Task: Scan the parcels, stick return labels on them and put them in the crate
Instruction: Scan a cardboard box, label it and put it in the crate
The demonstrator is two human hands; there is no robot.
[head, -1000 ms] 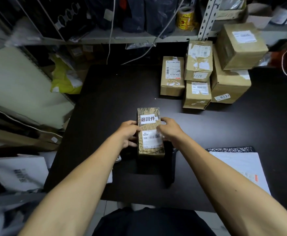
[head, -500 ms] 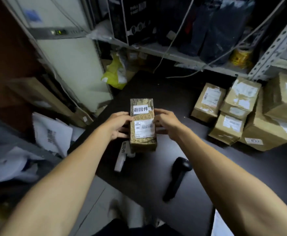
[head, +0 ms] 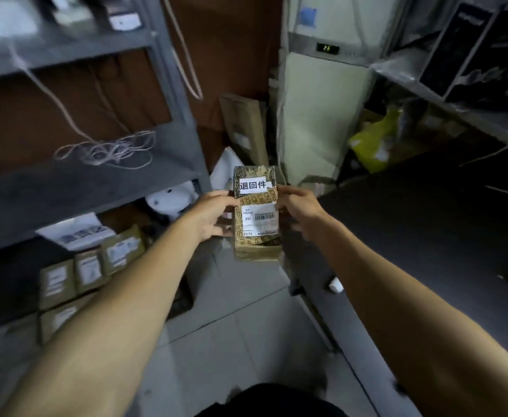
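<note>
Both hands, left [head: 209, 216] and right [head: 299, 210], grip the brown taped cardboard parcel [head: 257, 233], now lifted off the black counter [head: 427, 224] over the floor.

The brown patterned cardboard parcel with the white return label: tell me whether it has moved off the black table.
Yes. The brown patterned parcel, held between left hand and right hand, now hangs left of the black table, over the floor.

- The parcel [head: 257, 215] is a small brown box with printed tape. It is held up in the air over the floor, long side up.
- A white return label [head: 253, 185] with black writing sits near its top.
- A barcode label [head: 260, 219] is stuck below it.
</note>
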